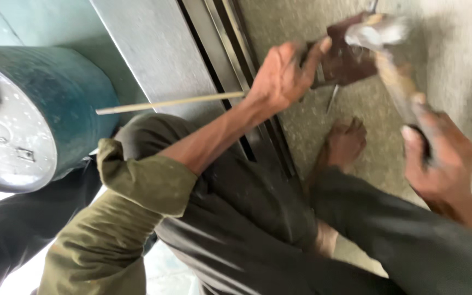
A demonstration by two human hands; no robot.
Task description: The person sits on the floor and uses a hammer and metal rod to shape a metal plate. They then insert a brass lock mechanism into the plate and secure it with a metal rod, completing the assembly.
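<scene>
Head view: hammer (391, 71) handle in right hand (438, 158) grip.

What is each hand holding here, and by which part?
Right hand grips a hammer by its wooden handle's lower end. Left hand steadies a dark reddish block at its edge.

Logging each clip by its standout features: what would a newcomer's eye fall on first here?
Most striking is the hammer, blurred, gripped by the right hand at upper right over a dark reddish-brown block on the concrete floor. The left hand steadies that block at top centre. A big teal drum lies on its side at far left, and a bare foot rests below the block.
</scene>
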